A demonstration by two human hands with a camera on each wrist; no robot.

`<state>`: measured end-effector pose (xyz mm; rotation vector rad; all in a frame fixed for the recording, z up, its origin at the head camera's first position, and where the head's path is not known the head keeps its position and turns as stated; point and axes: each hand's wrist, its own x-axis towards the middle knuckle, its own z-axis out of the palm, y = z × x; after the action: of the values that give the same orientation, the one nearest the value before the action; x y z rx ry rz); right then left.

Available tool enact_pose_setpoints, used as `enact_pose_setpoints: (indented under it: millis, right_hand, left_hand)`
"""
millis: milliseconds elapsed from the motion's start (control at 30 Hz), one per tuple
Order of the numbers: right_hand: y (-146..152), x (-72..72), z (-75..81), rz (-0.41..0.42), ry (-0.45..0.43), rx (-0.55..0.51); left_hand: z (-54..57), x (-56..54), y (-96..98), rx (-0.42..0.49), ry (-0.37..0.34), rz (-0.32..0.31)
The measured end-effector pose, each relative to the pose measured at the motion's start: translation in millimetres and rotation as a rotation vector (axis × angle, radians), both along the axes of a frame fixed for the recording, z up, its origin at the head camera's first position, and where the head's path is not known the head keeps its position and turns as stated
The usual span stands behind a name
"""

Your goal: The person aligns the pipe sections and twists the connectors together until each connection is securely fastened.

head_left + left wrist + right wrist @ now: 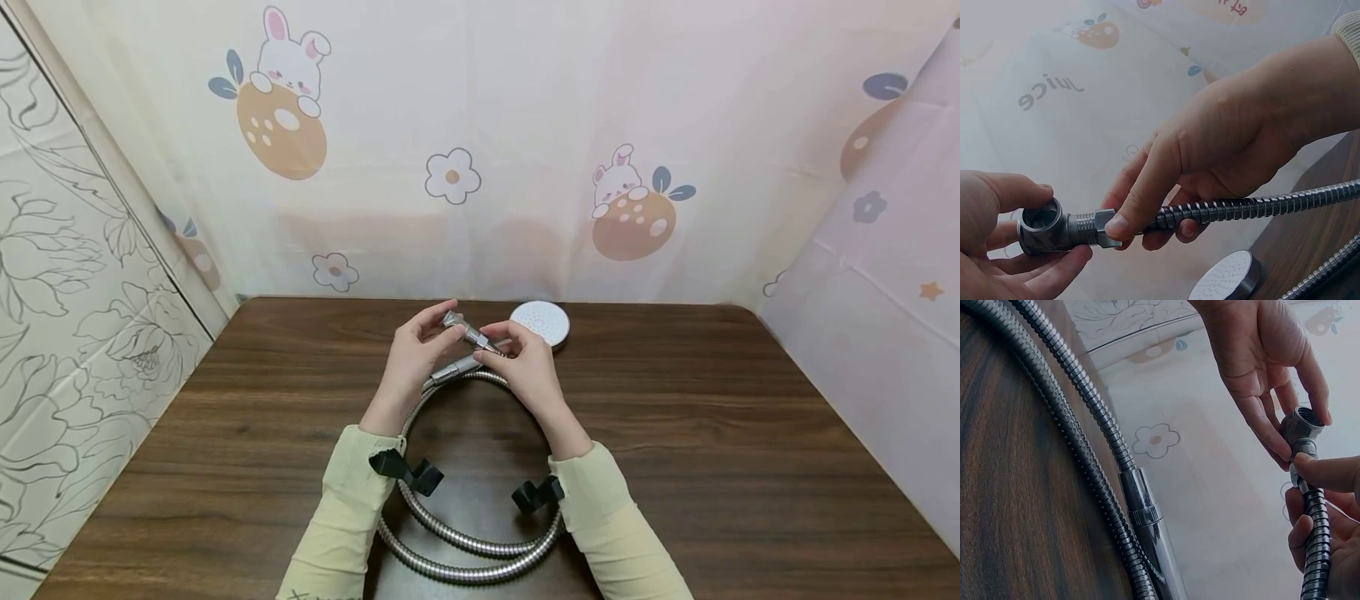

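My left hand [411, 362] pinches a metal elbow connector [1034, 236] between thumb and fingers, its round threaded mouth facing out. The thumb and fingers of my right hand [531, 372] grip the hex nut [1104, 224] at the end of a ribbed metal shower hose [1229, 209]. Nut and connector are in line, the nut round the end of the connector's male thread, with several turns of thread still showing in the left wrist view. Both hands are raised above the table. Behind the right hand lies a round white-faced shower head [542, 322], its chrome handle [1159, 550] joined to the hose.
The rest of the hose loops in a wide coil on the dark wooden table [712, 433], under both forearms. Black wrist mounts [408, 471] sit at the sleeve cuffs. A printed curtain [525, 108] hangs behind the table's far edge.
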<state>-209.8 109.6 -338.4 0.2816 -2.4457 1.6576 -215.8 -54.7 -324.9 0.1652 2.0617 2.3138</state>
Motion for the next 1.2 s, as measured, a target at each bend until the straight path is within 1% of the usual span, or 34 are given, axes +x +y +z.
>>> enact_pose_setpoints:
  millis: [167, 333, 400, 500, 733, 800, 1000, 1200]
  right_hand:
    - [-1.0, 2.3, 1.3, 0.000, -0.002, 0.001]
    - [-6.4, 18.9, 21.7, 0.004, -0.018, 0.014]
    - [-7.7, 23.5, 27.2, 0.007, -0.012, 0.020]
    - [-7.5, 23.2, 26.7, 0.006, -0.011, 0.027]
    - [-7.6, 23.3, 28.0, 0.005, -0.014, 0.019]
    - [-6.9, 19.9, 24.3, 0.007, -0.015, 0.012]
    - [-1.4, 2.2, 1.5, 0.022, -0.010, -0.020]
    - [0.3, -0.6, -2.3, 0.040, 0.011, -0.016]
  left_hand:
    - [-0.8, 1.1, 0.0, 0.009, -0.002, -0.004]
    - [-3.8, 3.0, -0.5, -0.009, 0.012, -0.018]
    - [-5.3, 3.0, -0.5, -0.008, 0.020, -0.025]
    - [-6.4, 2.4, 0.0, -0.003, 0.031, -0.028]
    - [-5.4, 3.1, 1.4, 0.017, 0.056, -0.037]
    - [-4.9, 3.2, 1.3, 0.019, 0.059, -0.042]
    - [-2.8, 3.0, 1.3, 0.035, 0.055, -0.046]
    - [-0.8, 3.1, 1.0, 0.019, 0.052, -0.039]
